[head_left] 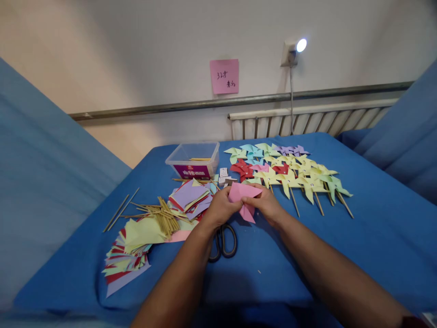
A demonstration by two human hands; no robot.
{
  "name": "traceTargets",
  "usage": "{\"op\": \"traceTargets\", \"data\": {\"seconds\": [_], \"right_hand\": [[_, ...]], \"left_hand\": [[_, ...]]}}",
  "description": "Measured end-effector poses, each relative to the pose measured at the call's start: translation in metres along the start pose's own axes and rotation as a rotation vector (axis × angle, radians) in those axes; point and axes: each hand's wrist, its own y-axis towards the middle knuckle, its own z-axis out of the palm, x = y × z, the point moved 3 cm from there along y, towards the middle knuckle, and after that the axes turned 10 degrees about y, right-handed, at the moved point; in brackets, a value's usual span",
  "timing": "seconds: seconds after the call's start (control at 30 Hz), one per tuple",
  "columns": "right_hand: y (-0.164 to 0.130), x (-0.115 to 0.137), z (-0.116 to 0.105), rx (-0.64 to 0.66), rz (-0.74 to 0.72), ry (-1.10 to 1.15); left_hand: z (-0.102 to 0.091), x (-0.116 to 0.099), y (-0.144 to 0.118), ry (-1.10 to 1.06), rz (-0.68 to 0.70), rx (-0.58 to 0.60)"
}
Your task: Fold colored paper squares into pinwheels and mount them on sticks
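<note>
Your left hand (221, 207) and right hand (268, 205) both pinch one folded pink paper (244, 197), fingers closed on it, above the blue table (375, 228); one pair of scissors (223, 241) lies just below; many finished pinwheels (290, 173) lie behind, too crowded to count.

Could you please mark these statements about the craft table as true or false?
1. Both hands hold a pink folded paper. True: the left hand and right hand grip it together.
2. The scissors lie on top of the finished pinwheels. False: they lie on the blue cloth below the hands.
3. The clear plastic box stands at the far side of the table. True.
4. The wooden sticks are stacked to the right of the pinwheels. False: they lie left of the hands, over the loose coloured paper squares.
</note>
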Motion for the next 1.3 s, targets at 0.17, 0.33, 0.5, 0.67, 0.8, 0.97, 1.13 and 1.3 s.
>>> {"op": "traceTargets", "data": {"seconds": [0.17, 0.33, 0.5, 0.67, 0.8, 0.97, 1.13, 1.3], "right_hand": [[0.002, -0.007, 0.0, -0.082, -0.034, 0.083], [0.005, -0.017, -0.002, -0.252, -0.115, 0.263], [0.003, -0.018, -0.001, -0.3, -0.175, 0.235], [-0.002, -0.012, 0.0, -0.369, -0.242, 0.171], [-0.002, -0.011, 0.001, -0.363, -0.249, 0.147], [-0.005, -0.015, 0.006, -0.307, -0.24, 0.107], [-0.003, -0.019, 0.005, -0.286, -0.206, 0.098], [-0.001, -0.02, 0.005, -0.247, -0.185, 0.139]], "left_hand": [[-0.002, 0.0, 0.001, 0.028, -0.013, -0.148], [0.012, 0.009, 0.002, -0.501, -0.196, -0.154], [0.028, 0.015, -0.002, -0.813, -0.344, 0.017], [0.03, 0.018, -0.002, -0.98, -0.495, 0.042], [0.033, 0.014, -0.005, -0.961, -0.455, 0.027], [0.033, 0.012, -0.006, -0.848, -0.32, -0.104], [0.031, 0.011, -0.005, -0.852, -0.3, -0.114], [0.031, 0.015, -0.003, -0.781, -0.288, -0.115]]}}
